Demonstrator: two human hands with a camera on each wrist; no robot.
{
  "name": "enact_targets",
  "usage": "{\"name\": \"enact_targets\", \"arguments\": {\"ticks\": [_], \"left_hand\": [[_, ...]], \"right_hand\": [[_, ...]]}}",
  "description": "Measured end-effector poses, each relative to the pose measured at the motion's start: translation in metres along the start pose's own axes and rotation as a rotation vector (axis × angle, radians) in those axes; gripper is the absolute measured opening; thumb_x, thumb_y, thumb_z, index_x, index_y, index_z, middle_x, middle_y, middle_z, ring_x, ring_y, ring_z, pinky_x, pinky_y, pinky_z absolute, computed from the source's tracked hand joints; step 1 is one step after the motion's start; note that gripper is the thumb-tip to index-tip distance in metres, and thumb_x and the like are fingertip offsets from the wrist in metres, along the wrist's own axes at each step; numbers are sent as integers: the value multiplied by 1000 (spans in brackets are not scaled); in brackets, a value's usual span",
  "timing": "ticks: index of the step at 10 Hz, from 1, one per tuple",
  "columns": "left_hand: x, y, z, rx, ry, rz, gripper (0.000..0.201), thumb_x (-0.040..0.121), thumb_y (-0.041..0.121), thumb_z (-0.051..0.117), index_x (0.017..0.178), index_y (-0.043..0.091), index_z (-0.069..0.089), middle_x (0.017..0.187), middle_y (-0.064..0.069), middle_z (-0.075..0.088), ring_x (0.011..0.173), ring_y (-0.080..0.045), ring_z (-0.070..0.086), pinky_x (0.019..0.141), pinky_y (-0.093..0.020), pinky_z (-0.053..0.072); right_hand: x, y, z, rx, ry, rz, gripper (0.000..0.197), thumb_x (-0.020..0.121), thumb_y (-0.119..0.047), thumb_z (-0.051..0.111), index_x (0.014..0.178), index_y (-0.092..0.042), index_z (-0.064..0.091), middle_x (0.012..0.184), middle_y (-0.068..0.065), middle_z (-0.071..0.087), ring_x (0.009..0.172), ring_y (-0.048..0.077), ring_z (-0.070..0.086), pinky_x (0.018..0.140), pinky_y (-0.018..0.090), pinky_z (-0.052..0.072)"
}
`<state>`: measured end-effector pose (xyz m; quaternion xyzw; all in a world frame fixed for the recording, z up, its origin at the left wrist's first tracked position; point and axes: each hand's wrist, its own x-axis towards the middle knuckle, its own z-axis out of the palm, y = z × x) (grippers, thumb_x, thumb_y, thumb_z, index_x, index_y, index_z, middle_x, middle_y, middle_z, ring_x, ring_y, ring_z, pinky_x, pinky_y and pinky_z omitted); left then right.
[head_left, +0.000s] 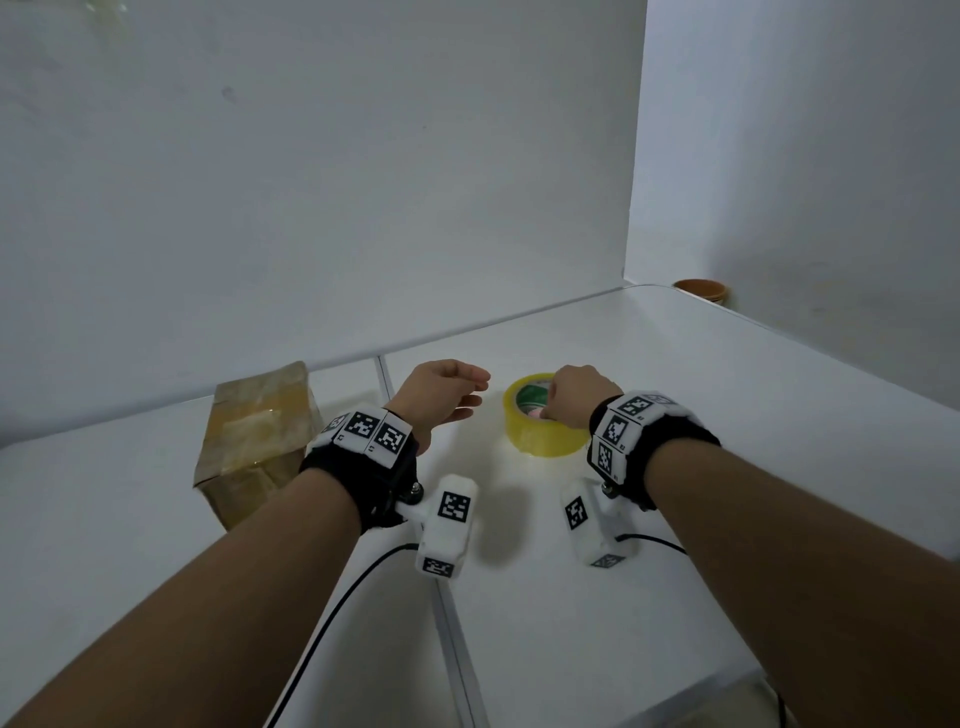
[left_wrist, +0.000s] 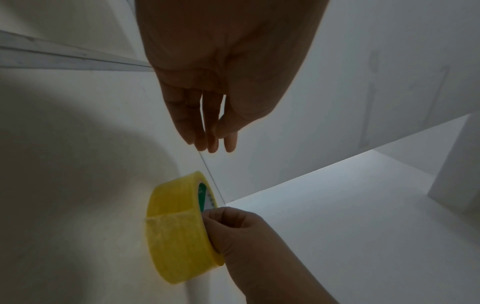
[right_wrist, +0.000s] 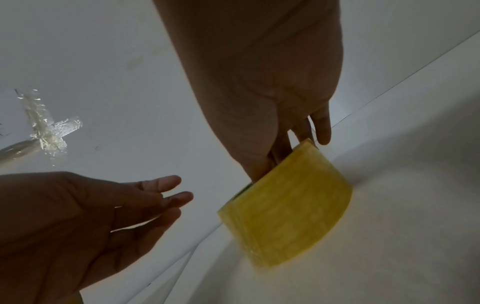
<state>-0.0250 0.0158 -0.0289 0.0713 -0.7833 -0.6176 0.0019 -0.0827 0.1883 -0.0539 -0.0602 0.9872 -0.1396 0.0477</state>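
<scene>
A roll of yellow packing tape (head_left: 540, 423) lies hole-up on the white table (head_left: 675, 415). My right hand (head_left: 555, 408) grips its near rim, thumb outside and fingers reaching into the core. From the left wrist view the roll (left_wrist: 179, 226) shows a loose tape end on its side, with the right hand (left_wrist: 228, 224) pinching the rim. My left hand (head_left: 475, 395) hovers open just left of the roll, fingers straight and holding nothing. The right wrist view shows the roll (right_wrist: 285, 207) slightly blurred and the open left hand (right_wrist: 166, 197) beside it.
A taped cardboard box (head_left: 260, 441) stands on the table to the left of my left wrist. White wall panels close off the back and right. A brown cup (head_left: 701, 291) sits beyond the far right corner. Scraps of clear tape (right_wrist: 49, 131) stick to the back panel.
</scene>
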Motion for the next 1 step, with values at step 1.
{"name": "enact_targets", "arguments": {"ticks": [1], "left_hand": [[-3,4,-4,20,6,26,24,93,1,45,92,12,66,104,-8,65,87,-19,61,77,-24,52]], "right_hand": [[-4,-5,-6,18,30,-18,28,86,-25,64,108,-9,71,111,11,70,103,30,67,89,35,53]]}}
